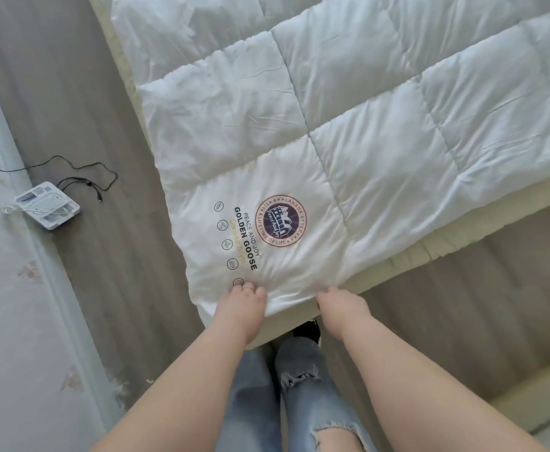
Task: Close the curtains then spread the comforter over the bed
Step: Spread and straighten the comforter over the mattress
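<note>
Two hands pinched the near corner of the comforter (348, 125): the left hand (244, 305) had its fingers curled onto the fabric beside the printed icons, a ring on one finger, and the right hand (342, 305) gripped the hem with fingers tucked under the edge. Just beyond the fingers the print read "PEACE AND JOY", "GOLDEN GOOSE" and "Canada Style", beside a round red-and-navy badge (280, 220) lettered "CANADA STYLE" and "A LIFETIME OF LIFE". White, quilted in large puffy squares and lightly creased, it lay spread over the cream mattress (430, 243). On the grey floor (81, 125) at far left sat a white device (47, 204) with black cords.
</note>
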Tool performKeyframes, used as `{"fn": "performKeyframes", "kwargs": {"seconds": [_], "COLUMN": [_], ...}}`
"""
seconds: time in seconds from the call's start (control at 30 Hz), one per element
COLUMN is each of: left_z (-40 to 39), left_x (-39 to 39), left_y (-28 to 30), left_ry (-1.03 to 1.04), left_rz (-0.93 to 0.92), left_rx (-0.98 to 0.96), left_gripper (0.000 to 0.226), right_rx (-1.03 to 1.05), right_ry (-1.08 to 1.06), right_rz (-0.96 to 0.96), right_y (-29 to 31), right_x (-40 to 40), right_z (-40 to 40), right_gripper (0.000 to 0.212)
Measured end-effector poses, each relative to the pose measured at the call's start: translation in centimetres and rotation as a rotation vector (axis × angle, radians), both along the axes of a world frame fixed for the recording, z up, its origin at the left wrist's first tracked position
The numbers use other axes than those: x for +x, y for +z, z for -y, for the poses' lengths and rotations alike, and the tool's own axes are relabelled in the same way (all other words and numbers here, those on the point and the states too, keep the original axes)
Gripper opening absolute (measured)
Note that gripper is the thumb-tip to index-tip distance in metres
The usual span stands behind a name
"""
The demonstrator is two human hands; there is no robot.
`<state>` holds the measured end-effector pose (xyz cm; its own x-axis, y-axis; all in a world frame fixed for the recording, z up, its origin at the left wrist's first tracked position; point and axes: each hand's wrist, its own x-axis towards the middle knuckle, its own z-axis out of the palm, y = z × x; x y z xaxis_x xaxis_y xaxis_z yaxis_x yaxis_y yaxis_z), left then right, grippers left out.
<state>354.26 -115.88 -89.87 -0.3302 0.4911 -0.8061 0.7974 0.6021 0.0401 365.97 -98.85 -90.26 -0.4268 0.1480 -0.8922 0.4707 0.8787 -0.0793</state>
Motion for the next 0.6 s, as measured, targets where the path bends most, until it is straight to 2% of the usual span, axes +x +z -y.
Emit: {"fn": "performKeyframes", "kwargs": {"seconds": [0.1,0.17,0.23,0.3,0.37,0.43,0.53,0.6], "left_z": [-0.1,-0.2,-0.2,-0.5,-1.2,-2.1,-2.6,-2.3], "left_x": [-1.0,-0.6,0.2,0.7,0.9,0.8,0.3,-0.9], "left_y": [0.0,-0.1,-0.3,-0.5,-0.4,0.6,3.9,7.1], "left_ry": [-0.061,-0.109,-0.126,-0.086,-0.026,-0.001,0.000,0.004], "left_rz": [0.002,0.025,0.040,0.049,0.070,0.112,0.166,0.186], "left_rx": [-0.063,-0.133,-0.204,-0.266,-0.307,-0.353,-0.378,-0.301], "left_gripper": [0.043,0.043,0.044,0.046,0.048,0.052,0.058,0.052], "right_rx": [0.035,0.132,0.163,0.068,-0.033,-0.056,-0.052,-0.049], "right_ry": [-0.272,-0.237,-0.129,-0.043,0.068,0.126,0.122,0.093], "right_rz": [-0.158,-0.300,-0.400,-0.301,-0.031,0.133,0.172,0.170], "right_y": [0.1,0.6,1.0,1.2,1.3,1.8,4.1,6.7], "right_x": [1.1,0.7,-0.3,-1.7,-3.0,-4.1,-5.6,-6.6], "right_z": [0.7,0.1,-0.5,-0.7,-0.6,-0.6,-0.8,-0.6], "right_gripper": [0.037,0.038,0.050,0.060,0.063,0.061,0.055,0.053]}}
